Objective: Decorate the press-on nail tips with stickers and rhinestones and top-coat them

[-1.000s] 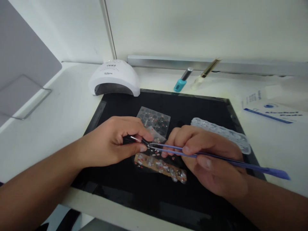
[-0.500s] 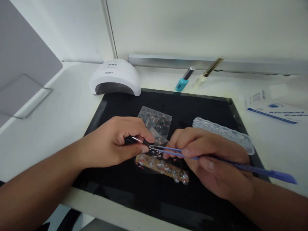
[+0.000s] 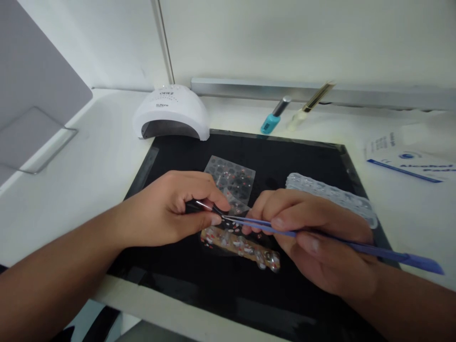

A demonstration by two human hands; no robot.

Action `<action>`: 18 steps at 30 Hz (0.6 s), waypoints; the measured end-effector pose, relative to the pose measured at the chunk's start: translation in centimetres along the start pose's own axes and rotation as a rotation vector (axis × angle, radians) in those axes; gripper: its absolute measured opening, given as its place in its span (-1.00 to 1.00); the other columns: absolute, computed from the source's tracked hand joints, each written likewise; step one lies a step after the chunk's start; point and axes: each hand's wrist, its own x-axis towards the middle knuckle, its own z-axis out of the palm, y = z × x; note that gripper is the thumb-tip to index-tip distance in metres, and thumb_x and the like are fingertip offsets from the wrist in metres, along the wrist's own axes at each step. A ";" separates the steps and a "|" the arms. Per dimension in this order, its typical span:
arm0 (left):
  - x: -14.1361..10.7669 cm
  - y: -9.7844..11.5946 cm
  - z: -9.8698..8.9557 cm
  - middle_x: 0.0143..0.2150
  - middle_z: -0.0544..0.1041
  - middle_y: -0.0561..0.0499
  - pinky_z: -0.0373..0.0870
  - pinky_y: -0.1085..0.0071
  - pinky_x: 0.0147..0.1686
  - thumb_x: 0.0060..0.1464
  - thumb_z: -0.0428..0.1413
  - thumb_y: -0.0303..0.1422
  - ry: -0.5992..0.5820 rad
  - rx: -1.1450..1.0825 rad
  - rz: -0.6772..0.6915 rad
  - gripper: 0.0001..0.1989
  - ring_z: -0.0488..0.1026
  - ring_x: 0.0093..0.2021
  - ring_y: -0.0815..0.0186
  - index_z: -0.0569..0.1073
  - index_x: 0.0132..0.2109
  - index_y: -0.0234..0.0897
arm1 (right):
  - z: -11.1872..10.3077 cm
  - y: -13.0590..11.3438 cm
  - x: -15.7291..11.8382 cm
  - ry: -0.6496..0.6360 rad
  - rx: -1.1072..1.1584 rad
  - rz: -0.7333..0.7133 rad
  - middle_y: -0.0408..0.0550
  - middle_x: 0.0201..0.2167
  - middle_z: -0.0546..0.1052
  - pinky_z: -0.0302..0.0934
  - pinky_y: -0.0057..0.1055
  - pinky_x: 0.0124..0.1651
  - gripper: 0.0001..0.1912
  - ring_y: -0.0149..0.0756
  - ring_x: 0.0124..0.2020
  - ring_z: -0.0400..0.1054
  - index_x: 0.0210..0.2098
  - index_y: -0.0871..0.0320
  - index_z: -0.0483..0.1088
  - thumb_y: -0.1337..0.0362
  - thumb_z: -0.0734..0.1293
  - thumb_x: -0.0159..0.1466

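- Head view: the person's left hand (image 3: 178, 209) pinches a dark glossy piece (image 3: 194, 207) between thumb and forefinger, its right end showing at the fingertips.
- The right hand (image 3: 317, 232) grips purple tweezers (image 3: 285, 232) between thumb and fingers; their two tips are close together, and whether anything sits between them cannot be told.
- The tweezers' tips point left, meeting or nearly meeting the piece's right end; contact is too small to judge. The piece's long axis slopes gently down toward the right, roughly in line with the tweezers. The left hand has the piece; the right hand lies just to its right.
- Below the tips, a tan strip (image 3: 231, 243) carries clear domes and red and white bits on the black mat (image 3: 213, 294); behind the hands lies a clear patterned sheet (image 3: 231, 175).
- Containers: a teal bottle (image 3: 270, 124) and a pale bottle (image 3: 297, 118) lean with caps on; the alcohol pads box (image 3: 409, 159) hides its contents.
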 end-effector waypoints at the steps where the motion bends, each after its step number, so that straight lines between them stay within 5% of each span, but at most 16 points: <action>1: 0.0 0.0 0.0 -0.33 0.48 0.05 0.36 0.58 -0.33 0.13 0.16 -0.59 0.002 0.003 -0.003 -0.88 0.45 -0.33 0.48 0.56 -0.18 -0.40 | 0.0 0.0 0.0 -0.003 -0.001 -0.004 0.05 -0.41 0.53 0.37 -0.14 -0.31 -0.74 -0.15 -0.36 0.43 -0.10 0.09 0.59 0.32 0.30 0.30; 18: 0.0 0.5 0.6 -0.39 0.47 0.07 0.41 0.63 -0.42 -0.02 0.20 -0.57 0.097 -0.256 -0.271 -0.84 0.44 -0.40 0.47 0.57 -0.23 -0.40 | 0.4 0.8 0.1 0.057 -0.015 -0.073 0.02 -0.43 0.56 0.36 -0.17 -0.35 -0.77 -0.18 -0.39 0.44 -0.15 0.07 0.60 0.33 0.29 0.33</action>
